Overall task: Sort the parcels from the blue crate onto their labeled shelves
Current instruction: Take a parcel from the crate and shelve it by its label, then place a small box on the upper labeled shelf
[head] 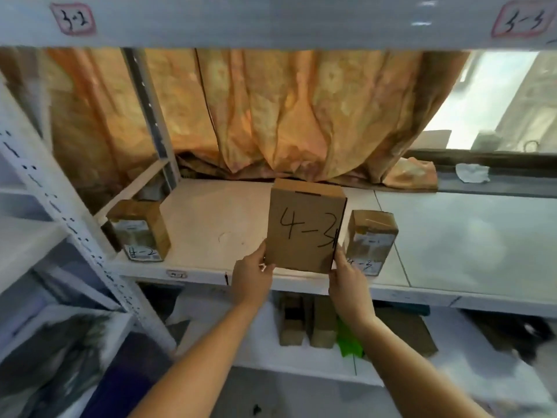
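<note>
A brown cardboard parcel (306, 226) marked "4-3" in black pen stands upright near the front edge of the white shelf (211, 218). My left hand (252, 274) grips its lower left corner. My right hand (348, 280) grips its lower right edge. A smaller parcel (370, 241) with a "4-3" label stands just to the right of it. Another small parcel (140, 229) labelled "4-2" stands at the shelf's left end. The blue crate is out of view.
An orange curtain (271, 116) hangs behind the shelf. The beam above carries tags "3-2" (73, 19) and "3-3" (523, 21). Several brown boxes (307, 321) and a green item (349, 342) lie on the shelf below. A white upright post (60, 212) stands at left.
</note>
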